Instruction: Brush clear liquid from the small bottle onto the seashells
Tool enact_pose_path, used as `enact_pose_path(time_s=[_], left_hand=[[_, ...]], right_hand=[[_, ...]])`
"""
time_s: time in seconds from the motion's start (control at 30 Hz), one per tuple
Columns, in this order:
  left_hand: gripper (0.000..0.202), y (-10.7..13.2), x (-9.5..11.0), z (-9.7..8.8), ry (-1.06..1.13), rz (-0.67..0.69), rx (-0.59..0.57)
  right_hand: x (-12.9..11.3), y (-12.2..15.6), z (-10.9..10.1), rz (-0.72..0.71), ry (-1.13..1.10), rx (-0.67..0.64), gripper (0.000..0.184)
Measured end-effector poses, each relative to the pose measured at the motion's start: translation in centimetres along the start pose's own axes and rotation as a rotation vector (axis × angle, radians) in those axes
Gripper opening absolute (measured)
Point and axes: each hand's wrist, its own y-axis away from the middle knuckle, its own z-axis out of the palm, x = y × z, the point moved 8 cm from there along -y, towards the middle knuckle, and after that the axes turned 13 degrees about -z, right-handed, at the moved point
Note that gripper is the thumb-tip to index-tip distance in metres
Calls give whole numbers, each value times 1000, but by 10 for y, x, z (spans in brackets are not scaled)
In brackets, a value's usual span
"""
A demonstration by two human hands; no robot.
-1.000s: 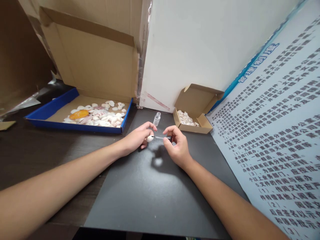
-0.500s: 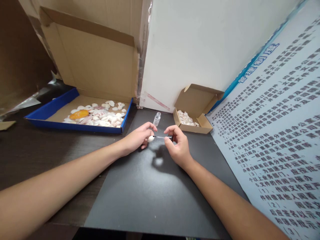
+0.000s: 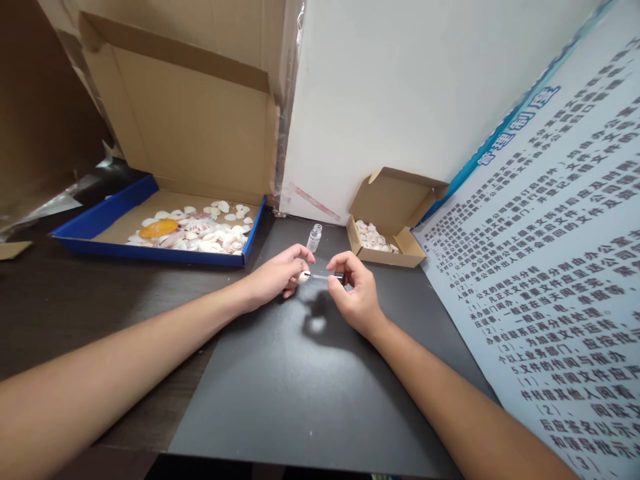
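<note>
Between the fingers of my left hand is a small white seashell, held above the dark mat. My right hand pinches the black cap of a small brush, its thin clear stem pointing left. The dark brush tip lies against the shell. Just beyond my left fingertips a small clear glass bottle stands uncapped on the mat.
At the left, an open blue-edged cardboard box holds many shells and an orange one. A smaller open carton of white shells stands at the back right. A printed poster leans along the right side.
The brush has shifted slightly in my right hand and its tip has moved a little on the shell. The shell has tilted slightly in my left fingers.
</note>
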Motion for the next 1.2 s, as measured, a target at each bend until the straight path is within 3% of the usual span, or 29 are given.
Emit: enact_pose_path(time_s=[0.13,0.33,0.53,0.77,1.0,1.2], left_hand=[[29,1,0,1,5,-1,1],[30,0,0,1,-1,3,3],[31,-1,-1,0,4,-8,7],[31,-1,-1,0,-7,4,-2],[29,-1,-1,0,-4,-2,7],[27,-1,-1,-2,5,-2,28]], right_hand=[[1,0,-4,4,12,29,9],[-3,0,2,-24,-45,-28,12],[-1,-1,-5,-11,13,47,9],[-4,0,0,-34,-30,9,12],[1,0,-5,-9,6,58,8],[-3,0,-3,-46,6,20,6]])
